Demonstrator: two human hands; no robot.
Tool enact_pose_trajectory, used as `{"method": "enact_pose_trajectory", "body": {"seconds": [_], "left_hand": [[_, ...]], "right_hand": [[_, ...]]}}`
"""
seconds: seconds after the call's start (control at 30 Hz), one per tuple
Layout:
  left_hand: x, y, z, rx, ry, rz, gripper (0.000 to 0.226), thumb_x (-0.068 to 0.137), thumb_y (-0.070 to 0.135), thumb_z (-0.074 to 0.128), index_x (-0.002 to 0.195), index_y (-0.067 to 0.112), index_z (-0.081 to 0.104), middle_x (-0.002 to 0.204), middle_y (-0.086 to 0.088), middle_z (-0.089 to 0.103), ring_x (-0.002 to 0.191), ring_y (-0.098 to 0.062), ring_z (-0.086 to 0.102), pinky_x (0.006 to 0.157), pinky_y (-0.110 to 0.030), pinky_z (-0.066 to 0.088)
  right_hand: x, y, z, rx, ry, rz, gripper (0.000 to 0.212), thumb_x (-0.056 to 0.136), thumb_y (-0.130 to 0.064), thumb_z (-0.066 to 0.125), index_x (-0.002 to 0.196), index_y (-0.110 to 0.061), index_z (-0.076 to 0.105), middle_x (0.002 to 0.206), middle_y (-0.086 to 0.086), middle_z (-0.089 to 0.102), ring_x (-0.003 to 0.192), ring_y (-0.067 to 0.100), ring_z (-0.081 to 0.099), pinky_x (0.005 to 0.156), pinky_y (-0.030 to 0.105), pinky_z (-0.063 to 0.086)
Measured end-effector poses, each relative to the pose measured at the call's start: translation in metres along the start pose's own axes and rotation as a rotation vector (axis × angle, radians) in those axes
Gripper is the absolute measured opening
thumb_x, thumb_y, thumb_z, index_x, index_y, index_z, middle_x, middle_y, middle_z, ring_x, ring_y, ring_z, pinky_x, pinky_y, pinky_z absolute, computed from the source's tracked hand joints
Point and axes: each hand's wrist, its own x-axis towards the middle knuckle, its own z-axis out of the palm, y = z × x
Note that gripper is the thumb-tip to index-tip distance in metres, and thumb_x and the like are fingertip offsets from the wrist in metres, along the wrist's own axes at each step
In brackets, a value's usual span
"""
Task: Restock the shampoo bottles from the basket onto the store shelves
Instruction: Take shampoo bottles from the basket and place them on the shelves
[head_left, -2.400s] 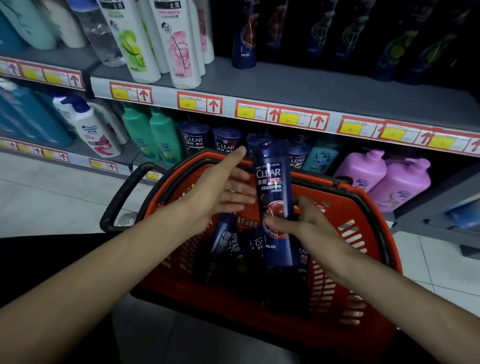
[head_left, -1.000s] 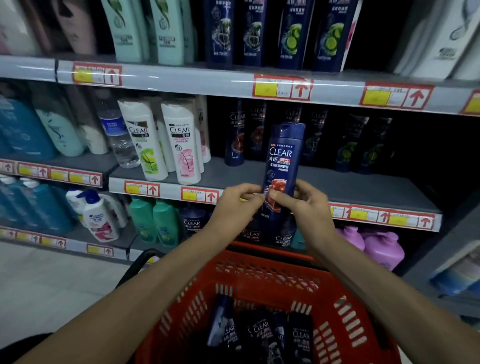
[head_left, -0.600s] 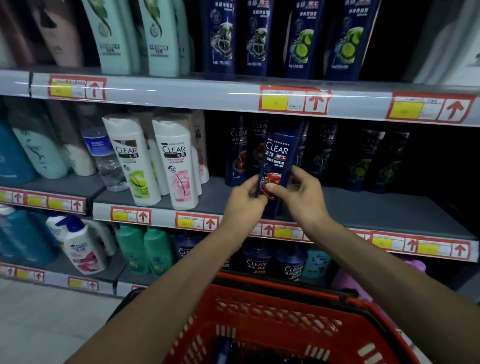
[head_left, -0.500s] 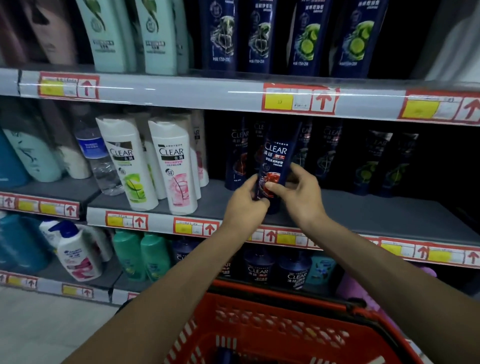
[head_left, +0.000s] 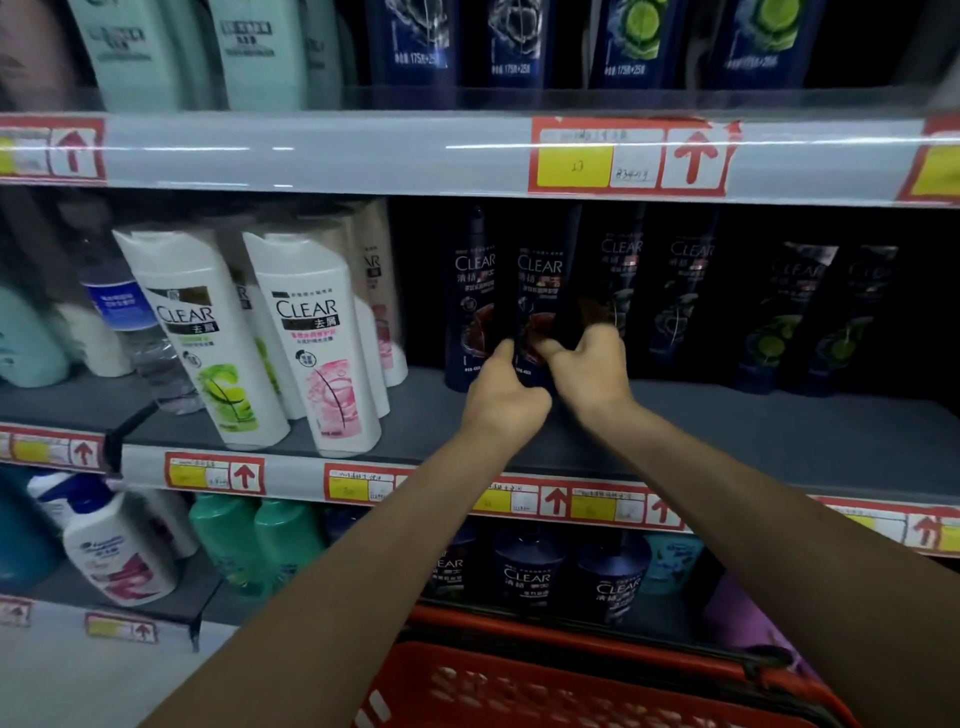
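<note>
A dark blue CLEAR shampoo bottle (head_left: 539, 291) stands upright deep on the middle grey shelf (head_left: 727, 431), beside a matching bottle (head_left: 471, 306) on its left. My left hand (head_left: 501, 397) and my right hand (head_left: 589, 371) both grip its lower part, thumbs on the front label. More dark CLEAR bottles (head_left: 680, 306) line the shelf to the right. The red basket (head_left: 545, 686) sits at the bottom edge, only its far rim and wall showing; its contents are out of sight.
White CLEAR bottles (head_left: 322, 353) stand at the shelf's front left, with a water bottle (head_left: 130, 332) behind them. The upper shelf edge (head_left: 363, 150) hangs just above the bottle tops. Pump bottles (head_left: 530, 577) fill the lower shelf. Bare shelf lies right of my hands.
Both hands lifted the bottle out of the basket, carried it up and pushed it back onto the middle shelf beside the matching bottle. My view moved closer and higher.
</note>
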Motion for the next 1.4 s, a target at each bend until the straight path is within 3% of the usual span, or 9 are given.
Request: {"method": "enact_pose_trajectory", "body": {"seconds": [0.13,0.2,0.3,0.4,0.47,0.63,0.8,1.07,1.4], "left_hand": [[0.004,-0.008,0.001,0.013,0.004,0.001,0.080,0.087,-0.006,0.062,0.158,0.021,0.034,0.097,0.021,0.051,0.119,-0.020,0.058,0.095,-0.028,0.047],[0.004,-0.005,-0.001,0.027,-0.037,-0.034,0.087,0.088,-0.004,0.065,0.162,0.020,0.026,0.120,0.011,0.058,0.132,-0.025,0.053,0.101,-0.030,0.047],[0.000,0.003,-0.010,0.069,-0.108,-0.110,0.096,0.089,0.003,0.073,0.164,0.016,0.014,0.153,-0.005,0.046,0.144,-0.026,0.042,0.114,-0.032,0.040],[-0.010,0.009,-0.021,0.139,-0.150,-0.138,0.088,0.089,0.003,0.075,0.161,0.006,0.024,0.132,0.004,0.055,0.140,-0.027,0.046,0.109,-0.026,0.039],[-0.021,0.011,-0.029,0.206,-0.163,-0.146,0.092,0.087,0.004,0.077,0.161,0.005,0.022,0.143,-0.002,0.051,0.140,-0.027,0.046,0.114,-0.030,0.038],[-0.060,0.020,-0.050,0.397,-0.149,-0.098,0.091,0.086,0.019,0.078,0.162,0.013,0.027,0.154,-0.007,0.048,0.138,-0.024,0.049,0.111,-0.027,0.041],[-0.107,0.035,-0.065,0.750,-0.078,0.007,0.092,0.075,0.067,0.057,0.156,0.030,0.036,0.150,-0.005,0.052,0.139,-0.029,0.046,0.111,-0.045,0.043],[-0.178,0.055,-0.076,1.072,-0.080,0.144,0.093,0.086,0.082,0.042,0.163,0.038,0.013,0.172,-0.002,0.009,0.159,-0.027,0.000,0.125,-0.059,0.012],[-0.251,-0.015,-0.050,1.046,-0.167,0.105,0.096,0.085,0.087,0.035,0.163,0.041,0.004,0.173,0.004,0.001,0.160,-0.024,-0.002,0.127,-0.056,0.014]], "right_hand": [[-0.003,0.000,0.001,-0.016,-0.013,0.009,0.034,0.092,-0.017,0.073,0.123,-0.014,0.061,0.099,0.004,0.071,0.090,0.019,0.068,0.076,0.029,0.058],[-0.003,-0.005,0.001,-0.083,-0.053,0.084,0.030,0.092,-0.021,0.074,0.118,-0.010,0.064,0.104,0.007,0.071,0.097,0.024,0.069,0.083,0.037,0.059],[-0.007,-0.016,-0.004,-0.248,-0.147,0.217,0.031,0.092,-0.019,0.074,0.114,-0.002,0.062,0.114,0.016,0.066,0.104,0.032,0.066,0.088,0.039,0.056],[-0.019,-0.023,-0.016,-0.444,-0.273,0.273,0.048,0.092,-0.004,0.063,0.137,-0.001,0.046,0.137,0.022,0.051,0.117,0.038,0.058,0.092,0.036,0.050],[-0.028,-0.026,-0.028,-0.507,-0.355,0.271,0.059,0.093,-0.002,0.058,0.148,-0.005,0.036,0.145,0.022,0.043,0.123,0.039,0.054,0.097,0.038,0.049],[-0.059,-0.045,-0.061,-0.628,-0.519,0.208,0.095,0.085,-0.029,0.081,0.159,-0.020,0.021,0.152,0.018,0.031,0.138,0.038,0.041,0.113,0.041,0.041],[-0.090,-0.074,-0.093,-0.846,-0.554,0.083,0.099,0.079,-0.052,0.080,0.157,-0.027,0.025,0.152,0.013,0.033,0.144,0.036,0.033,0.119,0.050,0.029],[-0.149,-0.109,-0.145,-1.065,-0.726,0.030,0.118,0.076,-0.081,0.062,0.164,-0.026,0.005,0.169,0.018,-0.011,0.151,0.041,-0.026,0.124,0.055,-0.008],[-0.238,-0.058,-0.170,-0.995,-0.878,-0.019,0.115,0.080,-0.078,0.061,0.163,-0.031,-0.004,0.169,0.017,-0.009,0.153,0.040,-0.021,0.126,0.052,-0.002]]}}
